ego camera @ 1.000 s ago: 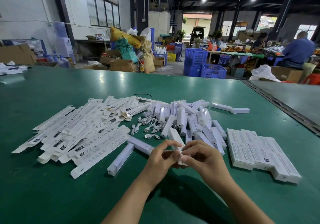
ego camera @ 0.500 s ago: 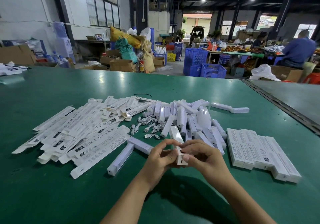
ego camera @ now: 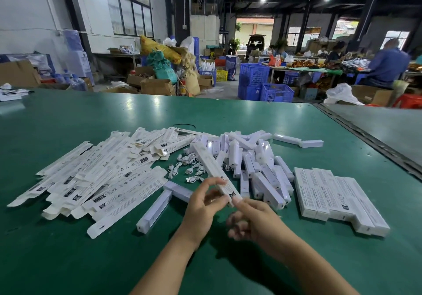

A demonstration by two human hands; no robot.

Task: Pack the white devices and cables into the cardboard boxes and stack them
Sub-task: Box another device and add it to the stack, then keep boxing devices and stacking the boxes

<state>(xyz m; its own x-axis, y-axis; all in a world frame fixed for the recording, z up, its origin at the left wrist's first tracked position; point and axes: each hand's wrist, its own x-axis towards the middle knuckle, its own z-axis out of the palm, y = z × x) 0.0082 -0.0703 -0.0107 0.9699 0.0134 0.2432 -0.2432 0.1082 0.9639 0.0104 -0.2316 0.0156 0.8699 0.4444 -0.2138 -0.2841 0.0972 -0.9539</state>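
Cardboard box (ego camera: 209,164): my left grip (ego camera: 203,205) pinches its near end; right grip (ego camera: 253,219) blurred, state unclear; I'd close the end squarely.

Open tabletop (ego camera: 68,260) before piled devices (ego camera: 262,164)

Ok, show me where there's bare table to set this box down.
Bare green table lies in front of the flat cartons, and again nearer than the packed boxes. The middle is crowded: cables and the device pile.
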